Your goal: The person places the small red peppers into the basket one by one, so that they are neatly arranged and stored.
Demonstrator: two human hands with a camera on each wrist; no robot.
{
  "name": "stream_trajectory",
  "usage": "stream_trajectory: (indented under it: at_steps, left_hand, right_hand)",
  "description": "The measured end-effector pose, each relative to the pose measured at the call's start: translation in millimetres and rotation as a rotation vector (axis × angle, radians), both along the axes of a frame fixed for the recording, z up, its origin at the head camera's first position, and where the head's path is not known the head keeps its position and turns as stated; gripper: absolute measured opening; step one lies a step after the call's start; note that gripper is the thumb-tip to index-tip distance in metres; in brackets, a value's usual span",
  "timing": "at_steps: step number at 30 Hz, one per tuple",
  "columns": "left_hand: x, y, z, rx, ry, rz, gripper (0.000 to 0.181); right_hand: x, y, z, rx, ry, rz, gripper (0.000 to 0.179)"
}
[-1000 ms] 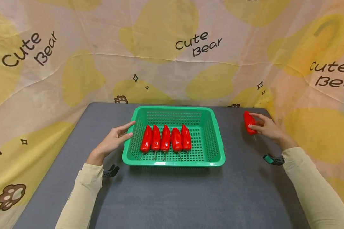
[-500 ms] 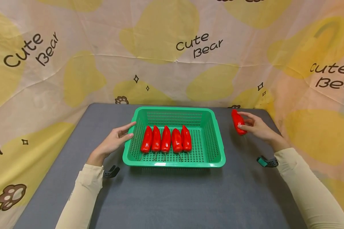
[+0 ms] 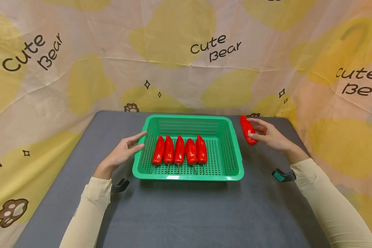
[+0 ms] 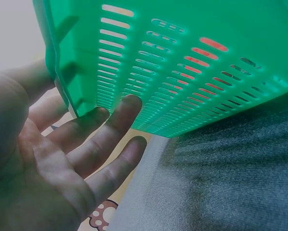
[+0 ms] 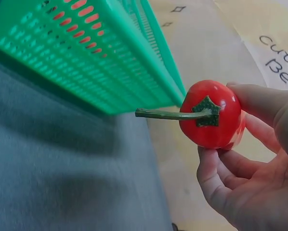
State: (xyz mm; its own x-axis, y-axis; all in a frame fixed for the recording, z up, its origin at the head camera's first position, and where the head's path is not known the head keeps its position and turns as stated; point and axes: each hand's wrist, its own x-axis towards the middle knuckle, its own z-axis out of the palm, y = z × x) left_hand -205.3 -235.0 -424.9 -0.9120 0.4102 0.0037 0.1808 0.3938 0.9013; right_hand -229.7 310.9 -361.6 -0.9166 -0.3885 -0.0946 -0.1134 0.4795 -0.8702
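Beside the green plastic basket (image 3: 188, 177), just past its right rim, a red pepper (image 3: 247, 129) is pinched between the thumb and fingers of my right hand (image 3: 268, 137). In the right wrist view its green stem (image 5: 170, 114) points toward the basket's outer wall. My left hand (image 3: 124, 151) touches the basket's left rim with its fingers fairly straight. The left wrist view has those fingers (image 4: 112, 127) spread along the perforated outer wall. Several red peppers (image 3: 179, 150) lie side by side in the basket, tips toward the far wall and stems toward me.
The basket stands on a grey table (image 3: 186, 210). A patterned cloth backdrop (image 3: 173, 41) rises behind the table and along both sides. Inside the basket, bare floor (image 3: 214, 151) shows to the right of the peppers.
My right hand has moved left with the pepper, from the table's far right corner to close beside the basket. The left hand and the basket have stayed in place.
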Motion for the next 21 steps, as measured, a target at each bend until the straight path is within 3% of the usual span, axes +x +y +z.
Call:
stream_trajectory:
  at_steps: [21]
  left_hand:
    - [0.7, 0.4, 0.9, 0.023, -0.016, -0.003, 0.057]
  right_hand:
    - [0.5, -31, 7.2, -0.096, -0.033, 0.090, 0.063]
